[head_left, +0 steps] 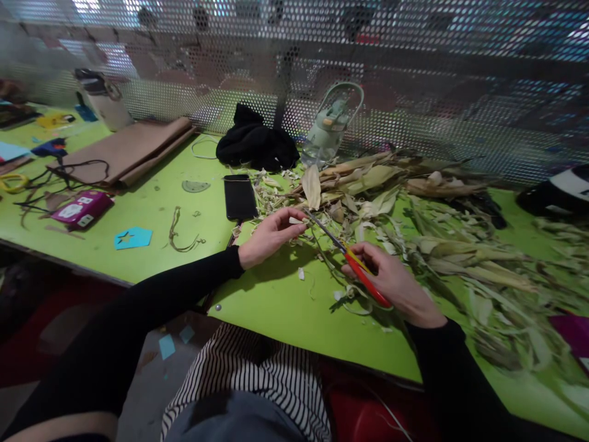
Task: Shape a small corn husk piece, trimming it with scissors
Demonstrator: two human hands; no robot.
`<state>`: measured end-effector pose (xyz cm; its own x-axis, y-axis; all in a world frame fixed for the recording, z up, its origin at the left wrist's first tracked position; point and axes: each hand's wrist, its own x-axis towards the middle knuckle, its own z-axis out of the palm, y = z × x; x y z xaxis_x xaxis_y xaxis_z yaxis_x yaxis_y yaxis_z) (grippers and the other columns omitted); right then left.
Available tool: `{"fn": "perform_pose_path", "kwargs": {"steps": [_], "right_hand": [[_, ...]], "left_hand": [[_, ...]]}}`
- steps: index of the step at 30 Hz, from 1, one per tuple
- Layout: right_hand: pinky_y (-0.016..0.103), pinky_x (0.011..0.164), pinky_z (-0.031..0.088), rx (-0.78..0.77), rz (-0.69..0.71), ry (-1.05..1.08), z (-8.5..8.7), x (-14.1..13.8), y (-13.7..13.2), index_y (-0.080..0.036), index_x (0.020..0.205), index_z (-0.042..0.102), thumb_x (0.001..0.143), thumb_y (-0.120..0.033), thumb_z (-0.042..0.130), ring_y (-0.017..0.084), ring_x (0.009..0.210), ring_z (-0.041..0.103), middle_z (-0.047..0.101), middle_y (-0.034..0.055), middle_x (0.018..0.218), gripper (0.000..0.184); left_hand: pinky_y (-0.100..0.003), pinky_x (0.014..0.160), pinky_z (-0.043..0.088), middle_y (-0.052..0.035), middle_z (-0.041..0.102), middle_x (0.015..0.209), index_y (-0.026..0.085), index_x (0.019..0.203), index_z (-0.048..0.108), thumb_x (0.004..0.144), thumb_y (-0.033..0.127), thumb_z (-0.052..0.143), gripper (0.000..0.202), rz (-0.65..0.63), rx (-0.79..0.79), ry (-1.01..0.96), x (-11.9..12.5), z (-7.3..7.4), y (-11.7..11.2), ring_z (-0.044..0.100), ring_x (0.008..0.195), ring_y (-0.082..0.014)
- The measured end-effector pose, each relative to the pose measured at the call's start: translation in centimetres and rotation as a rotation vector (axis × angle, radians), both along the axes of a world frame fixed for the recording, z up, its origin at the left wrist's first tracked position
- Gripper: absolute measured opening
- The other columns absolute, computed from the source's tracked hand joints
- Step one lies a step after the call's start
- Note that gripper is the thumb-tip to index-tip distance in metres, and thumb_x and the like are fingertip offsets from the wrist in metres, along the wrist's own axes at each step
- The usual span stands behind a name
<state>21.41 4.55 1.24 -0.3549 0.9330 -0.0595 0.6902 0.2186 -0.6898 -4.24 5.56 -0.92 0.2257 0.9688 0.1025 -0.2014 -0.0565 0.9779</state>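
Observation:
My right hand [393,279] is closed round the red and yellow handles of a pair of scissors [350,258]. The blades point up and left towards my left hand [269,236]. That hand pinches a small pale strip of corn husk [296,220] right at the blade tips. Both hands hover over a green table [276,301]. A heap of dried corn husks [396,184] lies just behind and to the right of them. Small husk scraps lie under the scissors.
A black phone [240,196] lies left of my left hand. Behind it are a black cloth [255,144] and a pale green bottle [329,126]. Further left are brown paper [124,150], a pink box [83,209] and a blue paper cutout [132,237]. Perforated metal screen behind.

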Motion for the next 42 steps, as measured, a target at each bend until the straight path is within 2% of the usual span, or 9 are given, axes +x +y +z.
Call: {"fn": "perform_pose_path", "kwargs": {"steps": [8, 14, 19, 25, 32, 42], "right_hand": [[0.03, 0.056, 0.043, -0.048, -0.021, 0.083, -0.5, 0.8, -0.1, -0.024, 0.086, 0.058, 0.069, -0.076, 0.071, 0.017, 0.062, 0.054, 0.06, 0.0004, 0.071, 0.057], [0.028, 0.055, 0.041, -0.158, 0.025, 0.066, 0.5, 0.7, -0.3, -0.023, 0.086, 0.056, 0.067, -0.07, 0.076, 0.015, 0.059, 0.049, 0.054, -0.0027, 0.068, 0.054], [0.028, 0.055, 0.04, -0.252, 0.051, 0.097, 1.2, 0.6, -0.5, -0.024, 0.086, 0.056, 0.065, -0.069, 0.078, 0.015, 0.059, 0.047, 0.052, -0.0031, 0.068, 0.055], [0.029, 0.051, 0.038, -0.292, 0.066, 0.097, 2.3, 0.9, -1.0, -0.026, 0.087, 0.054, 0.069, -0.074, 0.07, 0.015, 0.055, 0.043, 0.048, -0.0034, 0.065, 0.053], [0.029, 0.05, 0.035, -0.284, 0.092, 0.088, 2.1, 1.2, -0.8, -0.026, 0.087, 0.054, 0.072, -0.073, 0.068, 0.014, 0.055, 0.041, 0.047, -0.0033, 0.066, 0.052], [0.028, 0.053, 0.035, -0.351, 0.121, 0.101, 1.6, 1.9, -0.5, -0.024, 0.089, 0.052, 0.071, -0.065, 0.075, 0.012, 0.057, 0.04, 0.046, -0.0043, 0.069, 0.05]], "left_hand": [[-0.025, 0.078, 0.045, 0.0007, 0.064, 0.089, 0.017, 0.099, 0.061, 0.089, 0.017, 0.066, 0.011, 0.004, -0.021, -0.07, -0.1, -0.1, 0.2, 0.057, 0.078, -0.0084], [-0.026, 0.078, 0.045, 0.0013, 0.063, 0.084, 0.018, 0.109, 0.064, 0.089, 0.019, 0.068, 0.021, 0.055, -0.007, -0.156, -0.4, -0.2, 0.9, 0.059, 0.08, -0.01], [-0.025, 0.076, 0.046, 0.0006, 0.065, 0.086, 0.019, 0.118, 0.065, 0.087, 0.013, 0.068, 0.032, 0.023, 0.008, -0.154, -0.5, 0.0, 0.8, 0.059, 0.08, -0.0106], [-0.026, 0.078, 0.047, -0.0002, 0.065, 0.089, 0.021, 0.118, 0.066, 0.089, 0.015, 0.066, 0.03, 0.044, 0.029, -0.131, -0.5, 0.0, 0.9, 0.059, 0.083, -0.0115], [-0.026, 0.085, 0.048, -0.0022, 0.063, 0.1, 0.021, 0.122, 0.064, 0.09, 0.017, 0.066, 0.032, 0.033, 0.181, -0.059, -0.8, -0.1, 0.8, 0.058, 0.09, -0.012], [-0.028, 0.087, 0.05, -0.0028, 0.06, 0.1, 0.023, 0.132, 0.059, 0.094, 0.022, 0.062, 0.038, 0.025, 0.462, 0.133, -1.5, -0.8, 1.4, 0.058, 0.094, -0.0134]]}}
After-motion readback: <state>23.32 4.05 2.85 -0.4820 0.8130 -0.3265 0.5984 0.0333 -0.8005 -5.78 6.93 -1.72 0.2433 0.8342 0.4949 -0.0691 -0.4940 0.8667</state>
